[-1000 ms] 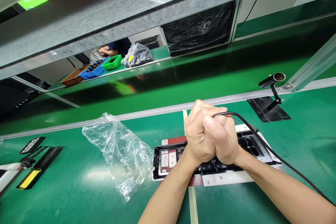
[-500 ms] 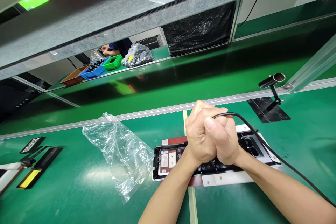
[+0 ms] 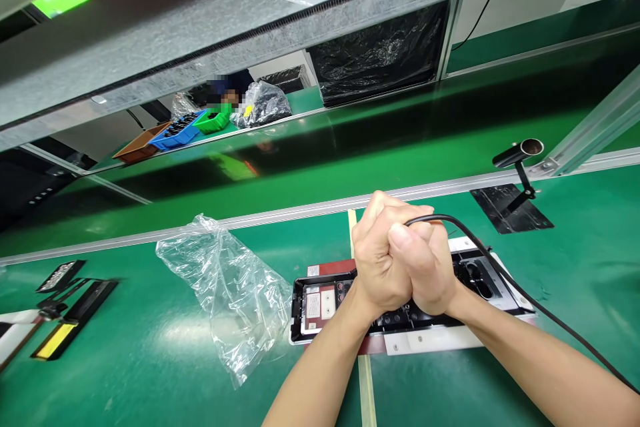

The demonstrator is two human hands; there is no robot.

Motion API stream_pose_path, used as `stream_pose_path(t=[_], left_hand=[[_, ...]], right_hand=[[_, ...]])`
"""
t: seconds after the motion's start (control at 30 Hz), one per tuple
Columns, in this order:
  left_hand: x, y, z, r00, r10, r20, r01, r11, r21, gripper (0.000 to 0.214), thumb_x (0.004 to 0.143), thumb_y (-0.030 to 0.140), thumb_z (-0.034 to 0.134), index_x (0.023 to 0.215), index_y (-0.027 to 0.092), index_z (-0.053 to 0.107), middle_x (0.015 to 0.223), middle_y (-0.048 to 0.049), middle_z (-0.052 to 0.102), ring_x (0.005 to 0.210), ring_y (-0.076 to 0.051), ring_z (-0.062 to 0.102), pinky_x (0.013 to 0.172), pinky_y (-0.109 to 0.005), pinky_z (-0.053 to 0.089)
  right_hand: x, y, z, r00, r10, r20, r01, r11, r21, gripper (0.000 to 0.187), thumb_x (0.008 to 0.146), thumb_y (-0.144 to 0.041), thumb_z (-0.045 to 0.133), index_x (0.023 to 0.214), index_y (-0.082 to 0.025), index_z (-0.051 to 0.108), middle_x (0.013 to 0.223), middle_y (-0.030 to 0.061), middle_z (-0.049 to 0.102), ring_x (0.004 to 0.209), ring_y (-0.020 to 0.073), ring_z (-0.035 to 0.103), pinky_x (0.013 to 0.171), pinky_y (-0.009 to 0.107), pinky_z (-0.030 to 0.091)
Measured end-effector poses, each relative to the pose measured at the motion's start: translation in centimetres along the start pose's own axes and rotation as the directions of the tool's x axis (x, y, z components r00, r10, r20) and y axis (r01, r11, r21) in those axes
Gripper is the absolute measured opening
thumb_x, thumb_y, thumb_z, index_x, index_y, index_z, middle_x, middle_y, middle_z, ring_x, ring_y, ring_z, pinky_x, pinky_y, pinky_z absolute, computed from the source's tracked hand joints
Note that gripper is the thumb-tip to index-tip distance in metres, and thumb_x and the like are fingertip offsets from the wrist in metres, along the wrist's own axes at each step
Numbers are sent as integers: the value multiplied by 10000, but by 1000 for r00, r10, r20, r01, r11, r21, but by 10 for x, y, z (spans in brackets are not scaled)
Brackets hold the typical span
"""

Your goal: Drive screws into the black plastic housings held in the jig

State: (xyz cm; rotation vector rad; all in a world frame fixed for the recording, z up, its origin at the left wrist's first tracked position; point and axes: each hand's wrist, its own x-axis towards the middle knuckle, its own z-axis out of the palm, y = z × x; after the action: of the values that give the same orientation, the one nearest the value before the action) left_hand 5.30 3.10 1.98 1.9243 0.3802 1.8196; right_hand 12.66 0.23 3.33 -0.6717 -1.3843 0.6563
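Observation:
My left hand [image 3: 377, 253] and my right hand [image 3: 431, 270] are clasped tightly together, fingers closed, above a long device housing. From the top of the clasp a black cable [image 3: 493, 257] comes out by my right thumb and runs down to the lower right. Whatever sits on the cable's end is hidden inside my hands. Below them the black housing [image 3: 297, 310] lies open-side up in a red and white fixture [image 3: 435, 340]. Labels and a white part show at its left end, dark round openings at its right. My hands and wrists cover its middle.
A crumpled clear plastic bag [image 3: 227, 300] lies left of the housing. At the right stands a black tube holder [image 3: 517, 155] on a plate. A black-and-yellow stand [image 3: 75, 320] is at far left. Beyond the rail are bins [image 3: 177, 132] and a person; a metal shelf [image 3: 240, 47] hangs overhead.
My clasped hands, the cable and the housing stay practically in place. In the background, the other person has shifted, and their hands near the green bin no longer show clearly.

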Motion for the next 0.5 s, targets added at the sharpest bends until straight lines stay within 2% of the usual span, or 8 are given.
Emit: stream_pose_path(t=[0.23,0.5], left_hand=[[-2,0,0,1000,-17,3,17,1000,-20,195,1036,264,602,995,142,749,881,-58,726,812,-164,641,694,-294,540],[-1,0,1,1000,-15,-8,15,1000,-22,218,1053,285,613,972,135,748,871,-59,718,810,-151,643,696,-278,540]], right_hand=[[1,0,0,999,-19,32,19,1000,-6,393,1024,-214,458,651,-225,334,738,5,474,744,179,518,673,356,421],[0,-2,2,1000,6,-10,-6,1000,6,433,998,-229,492,609,-214,302,738,-4,467,734,153,508,643,328,407]])
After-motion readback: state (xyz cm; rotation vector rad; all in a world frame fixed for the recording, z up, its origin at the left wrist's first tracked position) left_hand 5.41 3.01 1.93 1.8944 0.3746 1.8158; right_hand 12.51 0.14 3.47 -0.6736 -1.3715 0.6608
